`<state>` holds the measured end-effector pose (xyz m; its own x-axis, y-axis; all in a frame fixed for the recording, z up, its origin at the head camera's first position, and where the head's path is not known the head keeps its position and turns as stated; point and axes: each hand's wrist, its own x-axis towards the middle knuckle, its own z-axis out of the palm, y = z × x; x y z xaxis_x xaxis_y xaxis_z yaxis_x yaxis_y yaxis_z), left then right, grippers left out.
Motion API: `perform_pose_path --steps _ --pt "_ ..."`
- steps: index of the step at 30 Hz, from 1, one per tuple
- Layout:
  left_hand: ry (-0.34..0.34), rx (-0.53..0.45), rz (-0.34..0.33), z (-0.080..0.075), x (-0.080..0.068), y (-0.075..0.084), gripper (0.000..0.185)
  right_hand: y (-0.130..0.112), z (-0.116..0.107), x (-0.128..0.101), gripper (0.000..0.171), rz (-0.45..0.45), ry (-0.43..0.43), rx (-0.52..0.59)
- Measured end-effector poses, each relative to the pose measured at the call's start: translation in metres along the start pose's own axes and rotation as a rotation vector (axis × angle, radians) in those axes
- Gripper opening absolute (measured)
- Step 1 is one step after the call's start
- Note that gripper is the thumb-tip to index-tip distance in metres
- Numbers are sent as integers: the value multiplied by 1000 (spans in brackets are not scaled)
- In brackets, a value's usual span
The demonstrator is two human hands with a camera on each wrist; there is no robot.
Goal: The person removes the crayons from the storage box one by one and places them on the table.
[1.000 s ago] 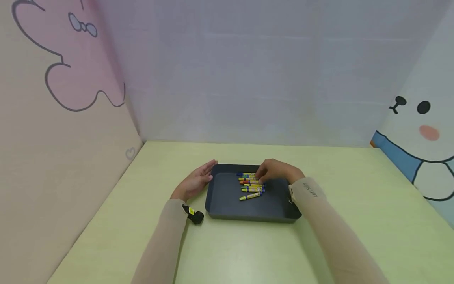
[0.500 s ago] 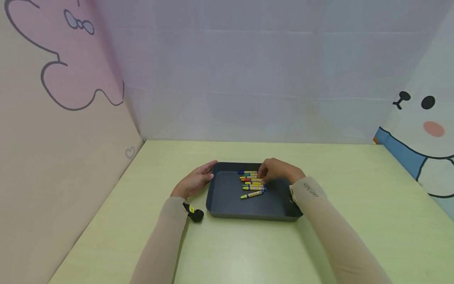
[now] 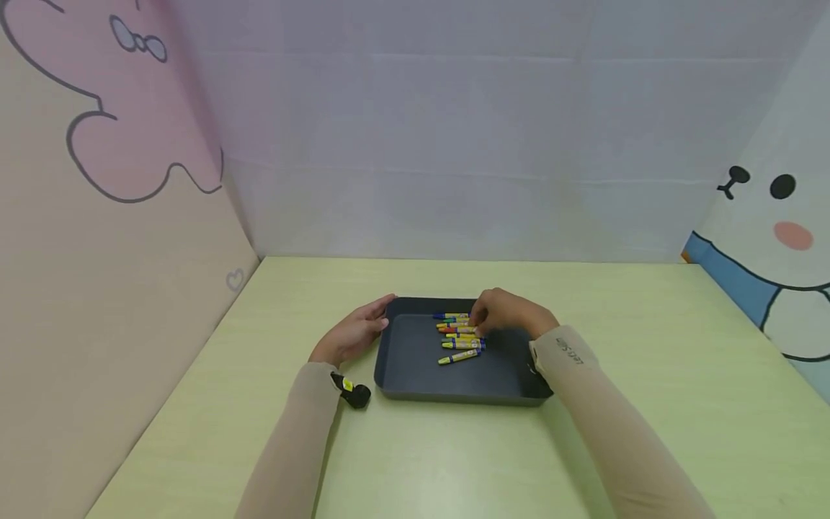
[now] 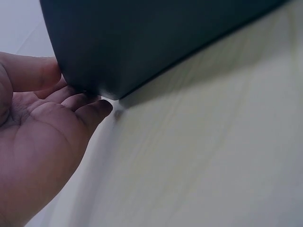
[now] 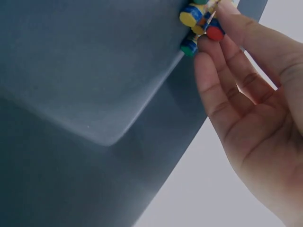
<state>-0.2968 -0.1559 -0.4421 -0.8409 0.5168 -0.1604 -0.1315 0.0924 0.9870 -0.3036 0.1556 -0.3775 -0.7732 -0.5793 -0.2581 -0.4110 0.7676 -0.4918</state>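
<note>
Barely shifting, the right hand is touching, perhaps pinching, crayons lying crosswise at its fingertips; left hand is bracing the tray, fingers straight.

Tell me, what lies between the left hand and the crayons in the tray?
In the head view, the tray's left wall and a bare stretch of its dark floor lie between the left hand and the crayons.

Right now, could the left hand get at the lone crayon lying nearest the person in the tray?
Probably yes: the left hand rests open against the tray corner, and bare tray floor lies between it and that crayon; only the low wall to clear.
</note>
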Motion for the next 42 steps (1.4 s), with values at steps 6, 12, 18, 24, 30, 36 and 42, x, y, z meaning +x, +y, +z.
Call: perform_pose_path --steps 6,12,18,24,30,36,42 --pt "7 10 5 -1 -1 1 60 -2 -3 -1 16 -22 4 -35" --pt "17 -1 -7 -1 -1 0 60 -7 -5 -4 18 -38 2 -40" --pt "15 -11 -4 0 1 -2 60 -8 -5 -7 17 -37 -5 -54" --pt "6 -19 5 0 2 -3 61 -7 -6 -11 17 -34 -10 -45" --pt "19 -21 -2 1 1 -1 61 -7 -5 -12 17 -40 -7 -38" --pt "40 -55 -23 1 1 -2 62 -8 -7 -18 19 -35 -6 -53" --pt "38 -56 -18 2 0 -1 62 -8 -13 -24 20 -56 29 -75"
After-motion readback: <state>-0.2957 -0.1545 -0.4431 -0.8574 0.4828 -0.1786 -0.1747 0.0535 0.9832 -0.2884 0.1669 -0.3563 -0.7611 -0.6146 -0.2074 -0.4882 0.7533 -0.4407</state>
